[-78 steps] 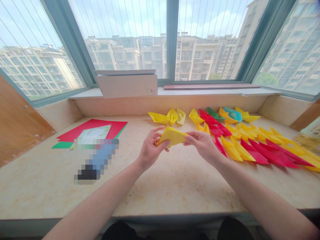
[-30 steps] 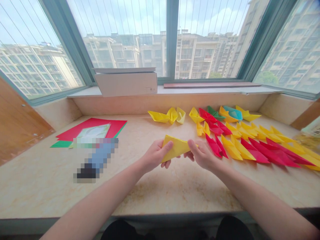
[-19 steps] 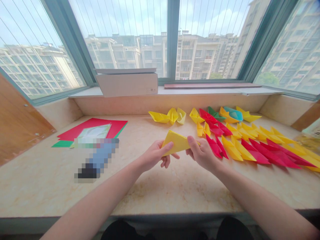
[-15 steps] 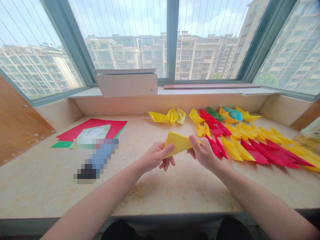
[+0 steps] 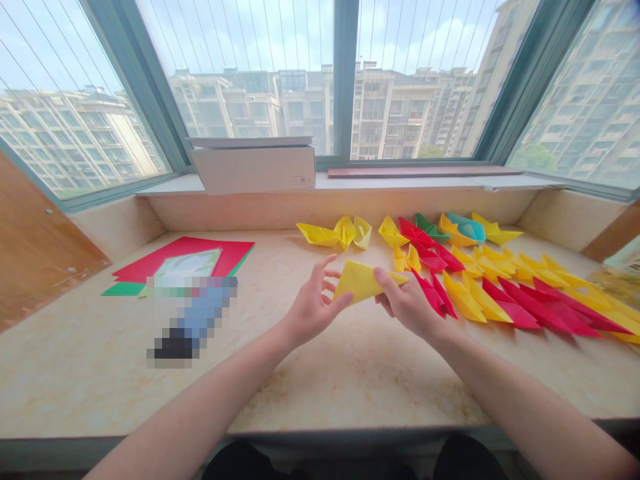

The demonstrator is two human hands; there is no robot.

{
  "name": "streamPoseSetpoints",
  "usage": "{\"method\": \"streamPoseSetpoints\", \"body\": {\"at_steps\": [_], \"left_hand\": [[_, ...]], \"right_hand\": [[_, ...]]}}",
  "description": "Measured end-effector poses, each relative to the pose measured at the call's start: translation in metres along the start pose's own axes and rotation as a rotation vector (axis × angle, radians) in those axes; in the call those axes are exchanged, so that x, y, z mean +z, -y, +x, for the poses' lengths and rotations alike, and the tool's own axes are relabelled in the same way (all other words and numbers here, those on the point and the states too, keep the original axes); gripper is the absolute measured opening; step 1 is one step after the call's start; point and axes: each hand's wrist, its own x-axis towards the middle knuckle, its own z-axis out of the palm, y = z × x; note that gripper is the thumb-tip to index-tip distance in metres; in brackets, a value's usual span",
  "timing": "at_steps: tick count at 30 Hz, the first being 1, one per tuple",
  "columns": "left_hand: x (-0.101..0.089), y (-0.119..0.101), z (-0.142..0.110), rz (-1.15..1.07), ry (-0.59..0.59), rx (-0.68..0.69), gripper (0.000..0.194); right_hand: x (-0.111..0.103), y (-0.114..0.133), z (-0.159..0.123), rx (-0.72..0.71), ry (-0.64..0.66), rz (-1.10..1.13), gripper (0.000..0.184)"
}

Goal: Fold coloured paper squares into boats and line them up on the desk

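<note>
A folded piece of yellow paper (image 5: 361, 283) is held up over the counter, its pointed end toward the right. My right hand (image 5: 407, 297) pinches that pointed end, thumb on the near face and fingers behind. Beside the paper's left edge is my left hand (image 5: 315, 300), fingers raised and spread, the thumb tip at the lower left corner. Whether the other left fingers touch the paper's back, I cannot tell. Just beyond my hands stand yellow paper boats (image 5: 345, 233). To the right of my right hand lie red paper boats (image 5: 520, 303) in a row.
More folded boats, including a green one (image 5: 431, 227) and a blue one (image 5: 467, 227), fill the counter's right side. On the left lie red sheets (image 5: 150, 259) and a blurred-out object (image 5: 197, 320). A white box (image 5: 255, 167) sits on the window sill.
My left fingers have loosened from under the paper and spread upward. The paper has shifted slightly right, still in my right hand.
</note>
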Motion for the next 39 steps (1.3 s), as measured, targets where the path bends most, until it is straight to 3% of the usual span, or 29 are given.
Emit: {"method": "streamPoseSetpoints", "body": {"at_steps": [4, 7, 11, 15, 20, 24, 34, 39], "left_hand": [[0.000, 0.007, -0.002, 0.234, 0.035, 0.170, 0.076], [0.001, 0.010, -0.002, 0.206, 0.042, 0.122, 0.075], [0.000, 0.008, -0.001, 0.076, 0.101, 0.032, 0.076], [0.002, 0.004, -0.002, -0.047, 0.201, -0.051, 0.074], [0.006, 0.001, -0.003, -0.189, 0.261, -0.141, 0.072], [0.007, 0.000, -0.002, -0.298, 0.253, -0.198, 0.069], [0.006, 0.005, -0.002, -0.502, 0.221, -0.200, 0.078], [0.002, 0.007, 0.001, -0.667, 0.224, -0.160, 0.074]], "right_hand": [[0.004, 0.002, -0.001, -0.101, 0.023, -0.147, 0.063], [0.007, 0.005, -0.003, -0.256, 0.086, -0.305, 0.054], [0.007, 0.008, -0.002, -0.384, 0.073, -0.437, 0.035], [0.005, 0.009, -0.001, -0.393, 0.122, -0.386, 0.019], [0.004, 0.005, 0.000, -0.268, 0.128, -0.224, 0.028], [0.005, 0.005, 0.000, -0.248, 0.125, -0.122, 0.034], [0.007, 0.003, 0.000, -0.261, 0.121, -0.133, 0.045], [0.003, 0.004, 0.001, -0.333, 0.099, -0.104, 0.036]]}}
